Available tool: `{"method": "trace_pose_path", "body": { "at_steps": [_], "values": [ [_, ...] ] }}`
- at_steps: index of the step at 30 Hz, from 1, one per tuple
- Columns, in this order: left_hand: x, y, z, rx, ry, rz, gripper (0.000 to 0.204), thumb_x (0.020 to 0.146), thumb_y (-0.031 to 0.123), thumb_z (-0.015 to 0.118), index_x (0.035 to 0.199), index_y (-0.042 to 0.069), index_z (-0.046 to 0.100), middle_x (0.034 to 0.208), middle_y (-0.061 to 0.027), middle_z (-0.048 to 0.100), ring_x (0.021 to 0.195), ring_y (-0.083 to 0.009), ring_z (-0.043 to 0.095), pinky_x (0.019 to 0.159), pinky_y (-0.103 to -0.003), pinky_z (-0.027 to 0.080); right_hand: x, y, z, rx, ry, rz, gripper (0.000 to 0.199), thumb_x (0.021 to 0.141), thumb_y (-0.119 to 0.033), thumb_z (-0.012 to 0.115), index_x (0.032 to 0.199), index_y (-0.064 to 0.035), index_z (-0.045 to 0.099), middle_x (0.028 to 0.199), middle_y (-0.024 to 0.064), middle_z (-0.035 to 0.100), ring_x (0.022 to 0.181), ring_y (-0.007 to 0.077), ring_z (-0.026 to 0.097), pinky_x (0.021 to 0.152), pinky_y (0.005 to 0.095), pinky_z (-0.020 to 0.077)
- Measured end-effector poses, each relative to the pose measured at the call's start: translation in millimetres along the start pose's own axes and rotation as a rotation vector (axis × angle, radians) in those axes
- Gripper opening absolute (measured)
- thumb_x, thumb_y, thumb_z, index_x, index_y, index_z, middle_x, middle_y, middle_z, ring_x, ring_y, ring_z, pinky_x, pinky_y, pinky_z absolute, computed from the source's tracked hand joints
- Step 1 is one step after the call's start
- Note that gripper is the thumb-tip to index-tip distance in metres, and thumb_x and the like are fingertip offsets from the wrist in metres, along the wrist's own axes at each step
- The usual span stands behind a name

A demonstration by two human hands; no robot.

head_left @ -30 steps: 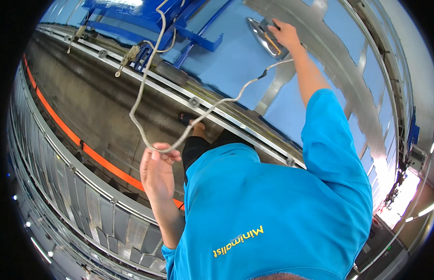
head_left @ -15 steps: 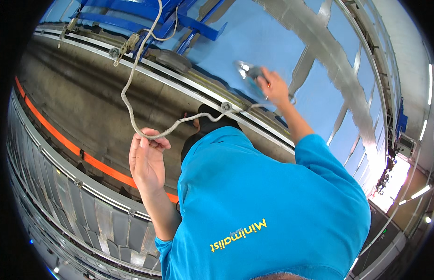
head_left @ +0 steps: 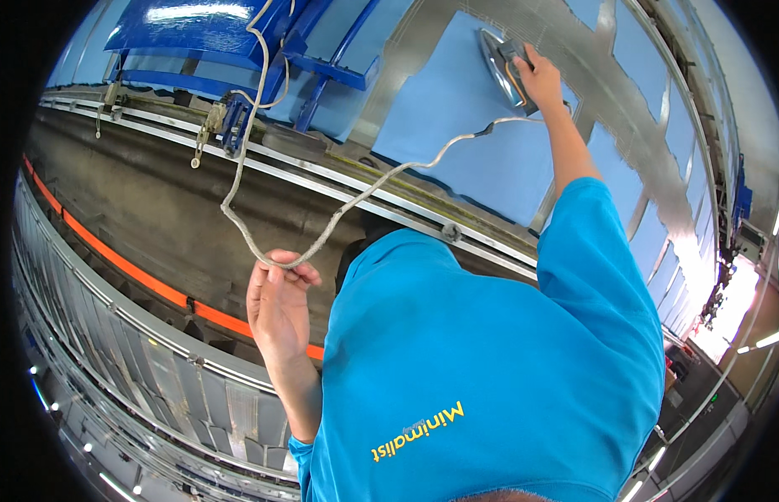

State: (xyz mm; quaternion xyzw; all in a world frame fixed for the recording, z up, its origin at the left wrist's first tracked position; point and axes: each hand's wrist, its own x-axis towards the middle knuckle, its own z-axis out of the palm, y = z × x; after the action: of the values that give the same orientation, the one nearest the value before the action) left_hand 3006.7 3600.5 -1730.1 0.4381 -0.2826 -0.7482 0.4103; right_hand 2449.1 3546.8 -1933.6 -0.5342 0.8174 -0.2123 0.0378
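Right hand (head_left: pixel 540 79) at 1 o'clock, fingers clamped on iron (head_left: pixel 502 54), pressing blue cloth (head_left: pixel 456 142) flat on tabletop (head_left: pixel 381 197). Left hand (head_left: pixel 276 305) at 9 o'clock, fingers closed around cord (head_left: pixel 356 197), lifting slack clear of cloth.

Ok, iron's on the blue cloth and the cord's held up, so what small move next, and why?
Probably glide the iron further along the blue cloth: the right hand grips its handle, and the left hand holds the cord clear of the surface.
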Motion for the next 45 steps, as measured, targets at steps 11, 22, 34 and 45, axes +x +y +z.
{"method": "trace_pose_path", "body": {
  "at_steps": [11, 22, 34, 45],
  "values": [
    [77.9, 77.2, -34.2, -0.105, 0.058, 0.183, 0.02, 0.105, 0.023, 0.047, 0.111, 0.007, 0.056, 0.102, -0.006, 0.055, 0.094, -0.0185, 0.052, 0.086, -0.034, 0.04, -161.6, -139.8, 7.3, -0.026, -0.271, -0.119, 0.043, 0.088, -0.028, 0.069, 0.129, -0.016, 0.06, 0.083, 0.0119, 0.061, 0.078, 0.0329, 0.064, 0.067, 0.0441, 0.0516],
    [107.5, 110.7, -61.1, 0.004, 0.031, 0.161, 0.023, 0.104, 0.024, 0.051, 0.114, 0.004, 0.059, 0.108, -0.0073, 0.06, 0.093, -0.0188, 0.056, 0.085, -0.035, 0.044, -12.0, -213.9, 54.7, 0.233, -0.209, -0.192, 0.038, 0.093, -0.032, 0.064, 0.128, -0.0156, 0.063, 0.091, 0.0161, 0.065, 0.083, 0.0376, 0.065, 0.068, 0.0464, 0.0515],
    [133.0, 210.1, -176.5, -0.099, 0.052, 0.278, 0.022, 0.103, 0.02, 0.045, 0.109, 0.002, 0.058, 0.1, -0.0105, 0.057, 0.091, -0.0209, 0.055, 0.081, -0.036, 0.043, 179.1, -271.7, 164.8, -0.046, -0.014, 0.063, 0.045, 0.095, -0.042, 0.056, 0.135, -0.0199, 0.057, 0.099, 0.0198, 0.068, 0.094, 0.0415, 0.065, 0.08, 0.0513, 0.0512],
    [193.6, 261.6, -252.9, -0.084, 0.046, 0.203, 0.021, 0.103, 0.023, 0.05, 0.107, 0.003, 0.057, 0.1, -0.0092, 0.055, 0.09, -0.019, 0.053, 0.082, -0.034, 0.043, -22.7, -428.2, 156.0, 0.067, -0.304, -0.328, 0.041, 0.091, -0.029, 0.068, 0.13, -0.0194, 0.062, 0.091, 0.0128, 0.062, 0.085, 0.032, 0.063, 0.07, 0.0419, 0.0514]
  ]
}}
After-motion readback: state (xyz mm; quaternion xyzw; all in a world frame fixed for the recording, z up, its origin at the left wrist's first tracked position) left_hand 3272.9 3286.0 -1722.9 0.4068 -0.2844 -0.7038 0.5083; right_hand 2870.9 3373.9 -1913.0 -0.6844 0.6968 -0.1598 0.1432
